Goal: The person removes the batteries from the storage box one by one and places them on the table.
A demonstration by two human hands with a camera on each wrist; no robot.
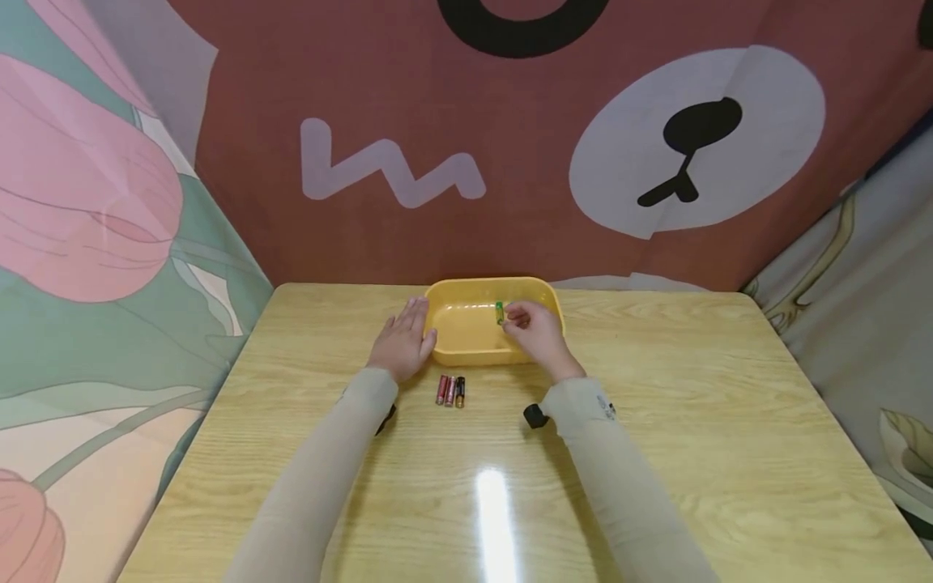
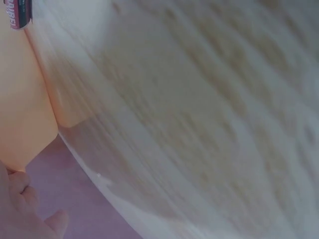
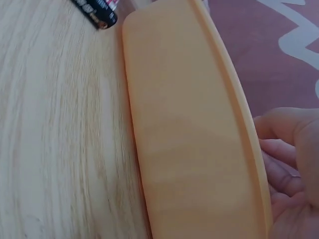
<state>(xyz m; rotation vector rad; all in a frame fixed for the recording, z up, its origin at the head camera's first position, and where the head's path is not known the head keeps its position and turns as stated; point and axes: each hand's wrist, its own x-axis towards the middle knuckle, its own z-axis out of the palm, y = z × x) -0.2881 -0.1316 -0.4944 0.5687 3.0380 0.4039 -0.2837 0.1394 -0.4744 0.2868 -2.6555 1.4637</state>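
Note:
In the head view a shallow yellow plastic bin [image 1: 477,357] stands near the table's far edge. My left hand [image 1: 403,340] lies against its left end, fingers straight and thumb by the near corner. Over the bin's right half my right hand [image 1: 535,328] pinches a small green battery [image 1: 499,313] at its fingertips. Three more batteries lie side by side in front of the bin: two reddish-pink ones [image 1: 446,390] and a black one [image 1: 460,392] with a copper-coloured end. The right wrist view shows the bin's outer wall [image 3: 184,114], which hides the green battery.
The wood-grain table [image 1: 656,437] reaches back to a brown hanging cloth [image 1: 525,202] with a cartoon face. Flower-patterned cloth [image 1: 87,202] hangs at the left. Light glares off the tabletop near the front.

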